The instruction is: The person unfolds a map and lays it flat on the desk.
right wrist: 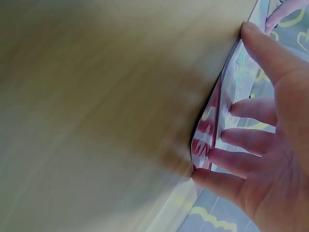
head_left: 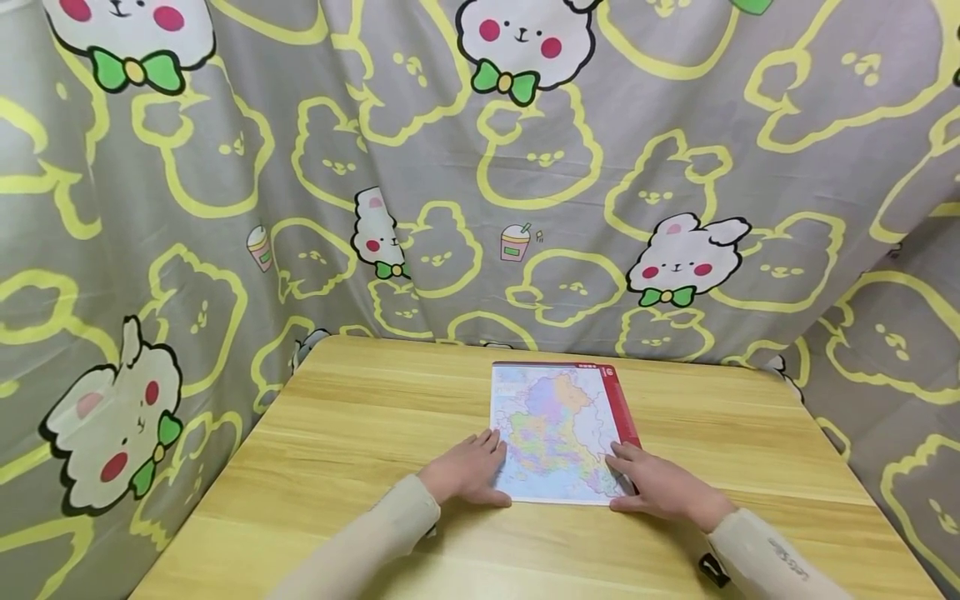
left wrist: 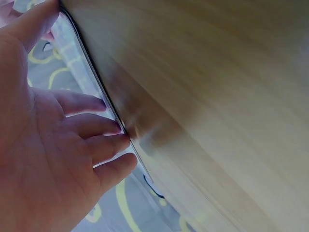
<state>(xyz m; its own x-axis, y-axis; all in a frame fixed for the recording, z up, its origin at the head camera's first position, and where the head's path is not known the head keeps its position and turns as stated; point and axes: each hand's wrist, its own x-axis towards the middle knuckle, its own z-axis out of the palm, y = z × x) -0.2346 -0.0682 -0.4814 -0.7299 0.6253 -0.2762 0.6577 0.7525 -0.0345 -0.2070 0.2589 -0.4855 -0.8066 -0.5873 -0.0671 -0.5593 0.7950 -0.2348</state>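
Note:
A thin, flat printed map (head_left: 555, 429) with pastel regions and a red band (head_left: 621, 404) down its right side lies on the wooden table. My left hand (head_left: 468, 469) rests at the map's left edge. In the left wrist view its fingers (left wrist: 108, 152) are spread and nearly straight, with tips against the thin edge. On the opposite side, my right hand (head_left: 663, 486) touches the lower right edge and corner. The right wrist view shows the fingers (right wrist: 241, 162) extended along the red strip (right wrist: 203, 137), the thumb touching nearer the corner. Neither hand curls round the map.
The light wooden table (head_left: 360, 417) reaches back to a grey curtain (head_left: 442, 167) with yellow outlines and white cartoon animals, which also hangs at both sides. A small black object (head_left: 712, 570) shows beside the right sleeve (head_left: 772, 558).

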